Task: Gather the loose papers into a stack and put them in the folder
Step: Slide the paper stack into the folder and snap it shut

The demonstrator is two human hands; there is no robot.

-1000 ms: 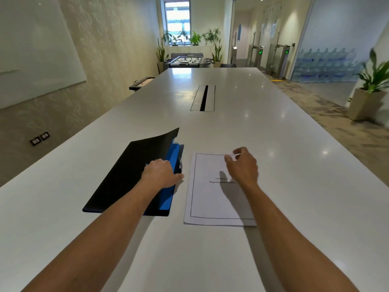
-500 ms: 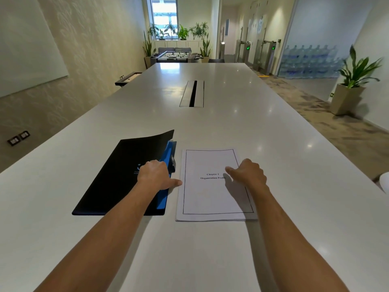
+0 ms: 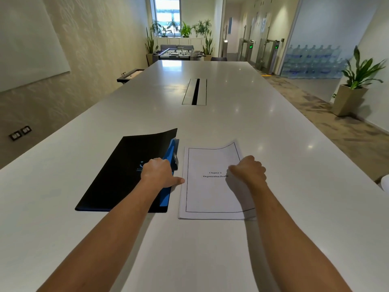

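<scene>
Paper stack (image 3: pixel 210 194), top corner curling, matte black folder (image 3: pixel 124 175) beside.

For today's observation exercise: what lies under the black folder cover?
Under the black folder cover a blue inner panel shows along its right edge, with a dark clip. The left hand rests there. Whether papers already lie inside is hidden by the cover.

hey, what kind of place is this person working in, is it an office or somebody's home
Most likely an office, probably a meeting area. The person works at a long white conference table with a cable slot set in its middle, access turnstiles stand beyond it, and stacked water-cooler bottles show behind a glass wall.
</scene>
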